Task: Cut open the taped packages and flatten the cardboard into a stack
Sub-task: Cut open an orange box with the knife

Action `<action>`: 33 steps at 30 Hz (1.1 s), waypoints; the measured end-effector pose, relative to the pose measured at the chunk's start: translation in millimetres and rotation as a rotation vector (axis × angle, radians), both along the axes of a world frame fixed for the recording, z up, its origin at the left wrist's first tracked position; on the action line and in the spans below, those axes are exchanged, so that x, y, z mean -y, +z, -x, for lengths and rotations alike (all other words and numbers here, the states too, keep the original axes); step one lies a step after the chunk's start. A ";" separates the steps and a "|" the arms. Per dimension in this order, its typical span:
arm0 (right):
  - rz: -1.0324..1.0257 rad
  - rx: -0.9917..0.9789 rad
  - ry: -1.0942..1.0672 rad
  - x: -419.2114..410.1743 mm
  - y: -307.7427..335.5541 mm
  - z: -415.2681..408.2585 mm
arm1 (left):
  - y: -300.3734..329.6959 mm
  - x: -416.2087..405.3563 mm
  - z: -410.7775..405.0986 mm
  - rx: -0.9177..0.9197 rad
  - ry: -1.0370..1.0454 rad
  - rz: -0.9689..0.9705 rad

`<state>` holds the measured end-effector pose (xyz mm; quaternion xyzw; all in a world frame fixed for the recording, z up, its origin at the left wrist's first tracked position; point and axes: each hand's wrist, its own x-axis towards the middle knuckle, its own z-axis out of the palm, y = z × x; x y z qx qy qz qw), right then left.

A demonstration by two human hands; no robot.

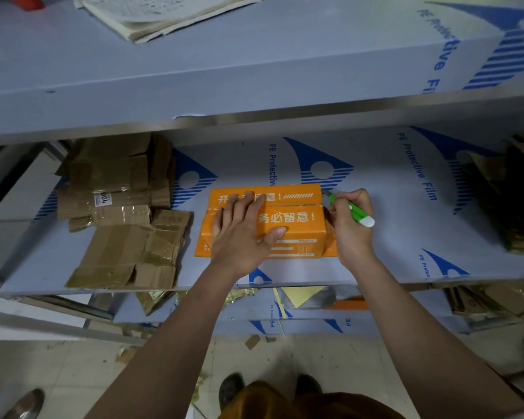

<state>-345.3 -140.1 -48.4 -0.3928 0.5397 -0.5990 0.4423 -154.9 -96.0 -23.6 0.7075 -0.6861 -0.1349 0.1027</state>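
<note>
Brown clothing and dark shoes on the littered tile floor fill the bottom edge, and from there two bare forearms reach up to the middle shelf (390,237), which is covered in blue-printed protective film. On it sits an orange taped box (263,220) with white printed characters, a tape seam running across its top. The left hand (242,228) lies flat on the lid with fingers spread and straight, pressing the box down. The right hand (350,220) is curled around a green-and-white utility knife (353,210), whose tip points at the box's far right corner, right where the seam ends. This looks like the start of the cutting step on this package: the next move likely calls for drawing the blade leftward along the seam, shallow enough to part only the tape, with the pressing fingers kept off the line of the cut. To the left, just apart from the box, a heap of flattened brown cardboard (124,213) already lies on the same shelf. The blade itself is too small to make out, so whether it touches the tape cannot be told. More cardboard at the right edge is cut off and dark, and the left hand hides part of the box's print.
</note>
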 end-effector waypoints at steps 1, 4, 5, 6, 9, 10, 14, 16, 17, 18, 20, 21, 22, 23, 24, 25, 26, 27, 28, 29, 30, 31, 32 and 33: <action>0.001 0.000 0.008 0.5 -0.4 0.5 | -0.1 0.6 -0.2 0.003 0.001 0.001; 0.015 0.025 0.004 -0.7 -2.0 -0.4 | -1.0 0.7 0.0 0.011 0.007 0.003; 0.022 0.036 -0.003 -1.6 -2.5 -1.7 | -1.1 0.5 0.1 0.012 0.007 0.001; 0.027 0.046 -0.009 -2.6 -3.6 -2.8 | -1.2 0.1 0.2 0.010 0.007 0.001; 0.025 0.060 0.002 -2.6 -4.2 -4.2 | -1.0 -0.1 0.1 0.005 0.003 0.006; 0.014 0.058 0.015 -1.5 -4.6 -2.8 | -0.8 0.1 -0.2 0.005 0.004 0.009; -0.030 0.005 0.084 -0.3 -3.9 6.3 | -0.7 -0.2 1.0 0.021 0.006 0.010; -0.037 -0.015 0.111 -2.0 -3.3 9.1 | -0.1 -0.4 1.7 0.025 0.008 0.001; -0.040 -0.017 0.121 -3.0 -3.2 10.0 | 0.0 -0.7 2.0 0.027 0.008 -0.003; -0.045 -0.015 0.128 -4.0 -2.9 10.7 | 0.2 -1.1 2.2 0.030 0.008 -0.005; -0.054 -0.001 0.132 -5.7 -1.8 11.5 | 0.8 -1.1 2.2 0.035 0.004 -0.004; -0.055 0.007 0.132 -7.0 -1.3 11.7 | 1.3 -1.1 2.0 0.035 0.002 -0.006; -0.058 0.004 0.132 -8.6 -1.1 11.7 | 1.5 -1.0 1.7 0.033 -0.001 -0.010; -0.056 -0.007 0.135 -10.8 -1.1 11.7 | 1.8 -1.1 1.5 0.031 -0.004 -0.013; -0.051 -0.028 0.141 -13.5 -1.3 11.4 | 2.1 -1.0 1.1 0.030 -0.006 -0.016; -0.041 -0.044 0.150 -16.6 -1.5 10.5 | 2.5 -0.8 0.8 0.030 -0.007 -0.019; -0.037 -0.057 0.156 -19.7 -1.7 9.1 | 2.8 -0.7 0.4 0.031 -0.008 -0.022; -0.034 -0.061 0.159 -22.3 -1.4 8.1 | 2.9 -0.4 0.5 0.030 -0.010 -0.024; -0.036 -0.064 0.159 -23.8 -1.2 7.9 | 2.9 -0.7 0.7 0.027 -0.010 -0.026; -0.042 -0.055 0.155 -24.8 -0.9 8.0 | 3.9 -0.8 -0.1 0.024 -0.012 -0.030; -0.050 -0.050 0.149 -26.5 -1.4 10.7 | 3.9 -0.4 0.0 0.019 -0.014 -0.037; -0.051 -0.037 0.150 -29.7 -0.8 14.1 | 4.3 0.1 -0.9 0.018 -0.015 -0.041; -0.052 -0.040 0.159 -33.9 -2.0 18.2 | 3.6 0.8 -1.7 0.024 -0.012 -0.039; -0.048 -0.050 0.192 -40.6 -2.8 21.4 | 3.0 1.5 -1.8 0.032 -0.004 -0.034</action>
